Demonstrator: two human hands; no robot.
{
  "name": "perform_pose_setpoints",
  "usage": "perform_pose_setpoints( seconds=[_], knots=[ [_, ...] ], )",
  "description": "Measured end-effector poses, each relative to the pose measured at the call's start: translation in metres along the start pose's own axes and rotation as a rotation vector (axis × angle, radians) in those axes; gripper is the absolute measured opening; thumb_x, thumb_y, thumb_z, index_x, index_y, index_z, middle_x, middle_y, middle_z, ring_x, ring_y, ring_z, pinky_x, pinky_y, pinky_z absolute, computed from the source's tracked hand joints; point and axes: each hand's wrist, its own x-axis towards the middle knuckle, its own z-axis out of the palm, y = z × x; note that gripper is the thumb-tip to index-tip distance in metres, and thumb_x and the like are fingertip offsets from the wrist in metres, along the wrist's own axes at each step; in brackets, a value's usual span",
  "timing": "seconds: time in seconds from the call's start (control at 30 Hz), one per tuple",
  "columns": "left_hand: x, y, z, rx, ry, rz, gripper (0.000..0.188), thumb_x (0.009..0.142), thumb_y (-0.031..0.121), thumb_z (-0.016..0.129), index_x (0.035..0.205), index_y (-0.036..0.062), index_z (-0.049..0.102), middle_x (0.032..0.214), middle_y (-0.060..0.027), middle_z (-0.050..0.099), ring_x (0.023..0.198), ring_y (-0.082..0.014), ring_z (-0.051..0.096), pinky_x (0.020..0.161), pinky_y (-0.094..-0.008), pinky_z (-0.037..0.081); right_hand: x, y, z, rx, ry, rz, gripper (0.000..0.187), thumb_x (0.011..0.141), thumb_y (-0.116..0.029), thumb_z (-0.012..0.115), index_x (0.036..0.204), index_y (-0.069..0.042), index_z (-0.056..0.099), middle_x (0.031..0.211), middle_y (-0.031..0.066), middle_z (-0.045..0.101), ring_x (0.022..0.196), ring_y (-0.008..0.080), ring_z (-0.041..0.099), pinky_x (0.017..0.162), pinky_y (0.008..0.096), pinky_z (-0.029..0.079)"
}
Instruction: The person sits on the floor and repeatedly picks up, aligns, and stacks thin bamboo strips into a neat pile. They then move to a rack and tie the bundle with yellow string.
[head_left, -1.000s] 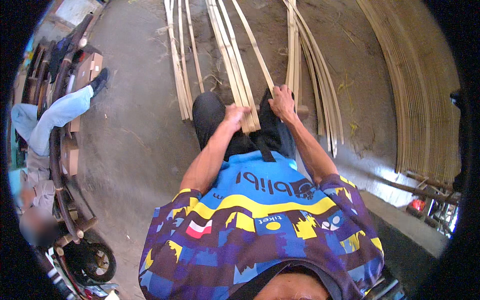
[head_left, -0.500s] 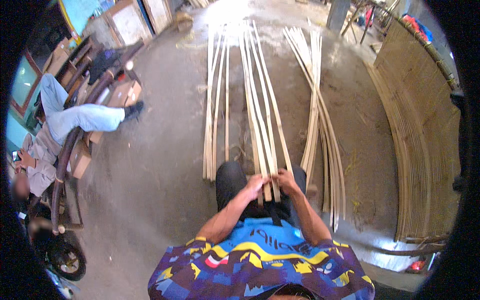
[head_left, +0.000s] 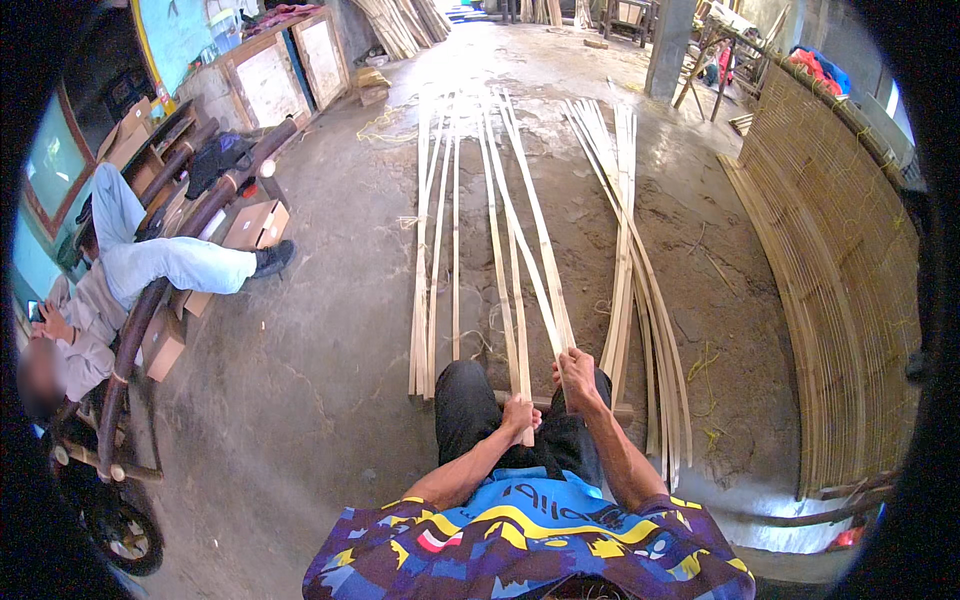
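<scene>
Long pale bamboo strips stretch away from me over the floor. My left hand (head_left: 520,415) is closed around the near end of a few strips (head_left: 523,370), just above my lap. Further right and slightly farther off, my right hand (head_left: 576,376) grips the near ends of other bamboo strips (head_left: 548,260). The two held sets stand apart near my hands. To their left lies a loose row of strips (head_left: 418,280). On the right, by my right knee, is a thicker pile of crossed strips (head_left: 628,215).
A woven bamboo screen (head_left: 840,230) curves along the right side. At left, a person in light trousers (head_left: 190,262) reclines on a dark bamboo bench (head_left: 135,330), holding a phone. Cardboard boxes (head_left: 256,225) sit beside it. A pillar (head_left: 668,60) stands at the far right.
My hands were together over the strips' near ends. They have drawn apart, the right one moving right with its strips, the left staying near my lap. My view has tilted up slightly.
</scene>
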Motion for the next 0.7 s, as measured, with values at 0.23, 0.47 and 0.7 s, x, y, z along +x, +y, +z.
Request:
perform_pose_setpoints(
  seconds=[0.23,0.47,0.7],
  knots=[
    [0.016,-0.010,-0.005,0.569,0.086,0.096,0.026,0.078,0.020,0.050,0.090,-0.0028,0.051,0.072,-0.0121,0.056,0.064,-0.0222,0.054,0.056,-0.0345,0.042,0.003,-0.015,0.016,-0.164,-0.050,-0.208,0.016,0.084,-0.015,0.042,0.080,-0.001,0.049,0.063,0.0046,0.050,0.043,0.0081,0.044,0.037,0.0212,0.036],
    [0.033,0.046,0.001,-0.283,0.081,0.162,0.031,0.079,0.035,0.048,0.079,0.0045,0.054,0.071,-0.0055,0.055,0.060,-0.0157,0.051,0.047,-0.0299,0.039,0.013,-0.001,0.031,-0.107,-0.132,0.025,0.019,0.083,-0.015,0.045,0.088,0.003,0.051,0.067,0.0063,0.052,0.052,0.0117,0.051,0.042,0.0232,0.042],
    [-0.008,0.073,0.017,0.237,0.099,0.309,0.023,0.084,0.021,0.044,0.094,0.0040,0.056,0.084,-0.0045,0.058,0.077,-0.0129,0.053,0.073,-0.0268,0.041,0.015,0.034,0.025,-0.215,-0.205,-0.101,0.027,0.077,-0.021,0.051,0.079,0.005,0.056,0.070,0.0103,0.059,0.063,0.0145,0.052,0.052,0.0314,0.043]
  ],
)
